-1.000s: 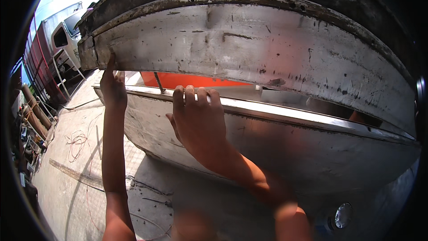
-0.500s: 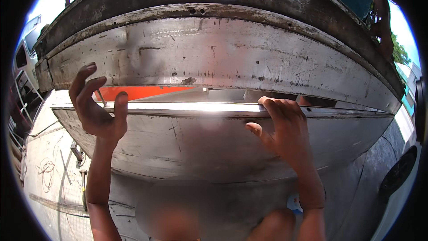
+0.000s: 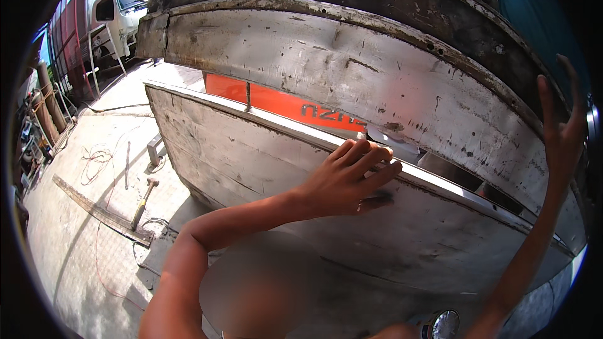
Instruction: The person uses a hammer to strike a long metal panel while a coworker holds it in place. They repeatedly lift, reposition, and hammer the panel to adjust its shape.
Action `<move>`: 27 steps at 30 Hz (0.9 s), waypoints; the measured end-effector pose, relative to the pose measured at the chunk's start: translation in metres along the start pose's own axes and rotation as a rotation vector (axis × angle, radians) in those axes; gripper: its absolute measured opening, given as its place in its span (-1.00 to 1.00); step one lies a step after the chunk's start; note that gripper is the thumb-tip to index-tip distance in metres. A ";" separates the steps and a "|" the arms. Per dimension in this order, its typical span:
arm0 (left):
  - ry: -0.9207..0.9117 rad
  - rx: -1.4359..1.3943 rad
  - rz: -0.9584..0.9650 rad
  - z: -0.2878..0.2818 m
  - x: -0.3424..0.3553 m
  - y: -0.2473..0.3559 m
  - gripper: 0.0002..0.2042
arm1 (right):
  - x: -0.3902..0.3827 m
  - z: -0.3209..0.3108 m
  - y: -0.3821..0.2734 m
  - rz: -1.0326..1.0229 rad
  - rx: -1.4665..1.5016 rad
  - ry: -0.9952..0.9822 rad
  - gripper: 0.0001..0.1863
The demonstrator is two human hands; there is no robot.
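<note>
The left hand point(image 3: 342, 182) lies flat, fingers point(image 3: 370, 154) together, on the lower grey scuffed sheet-metal panel's point(image 3: 264, 169) top edge. The right hand point(image 3: 562, 132), fingers spread, touches the upper curved metal panel point(image 3: 352, 75); its wrist leaves the frame.

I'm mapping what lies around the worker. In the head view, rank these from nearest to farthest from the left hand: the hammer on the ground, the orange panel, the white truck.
From the left hand, resting on the lower metal panel's top edge:
1. Orange panel: just behind that edge, up-left.
2. Hammer: on the concrete, to the left.
3. White truck: far back, top left.
</note>
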State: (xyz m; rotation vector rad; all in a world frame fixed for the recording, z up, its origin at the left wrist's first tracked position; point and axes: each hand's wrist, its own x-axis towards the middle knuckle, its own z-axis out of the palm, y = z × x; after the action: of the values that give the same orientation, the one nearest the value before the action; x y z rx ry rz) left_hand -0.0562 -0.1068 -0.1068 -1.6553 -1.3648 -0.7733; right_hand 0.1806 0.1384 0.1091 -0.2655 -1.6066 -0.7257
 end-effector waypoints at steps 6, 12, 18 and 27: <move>0.071 -0.091 0.007 0.019 0.016 0.006 -0.52 | 0.061 0.068 0.149 0.020 -0.061 -0.412 -0.17; -0.006 -0.232 0.098 -0.017 0.004 -0.020 -0.65 | 0.011 0.081 0.158 0.016 0.001 -0.465 -0.17; 0.539 0.094 -0.995 -0.104 -0.064 -0.099 -0.39 | 0.029 0.035 0.113 0.106 0.217 -0.736 -0.16; 1.332 -0.551 -2.003 -0.105 -0.154 -0.213 -0.25 | 0.159 0.014 0.050 0.202 0.541 -1.549 -0.20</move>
State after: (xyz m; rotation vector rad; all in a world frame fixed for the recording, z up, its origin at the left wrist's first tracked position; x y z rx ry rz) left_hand -0.2921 -0.2581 -0.1453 0.8194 -1.2488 -2.6729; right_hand 0.1683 0.1477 0.2752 -0.6565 -3.0617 0.2850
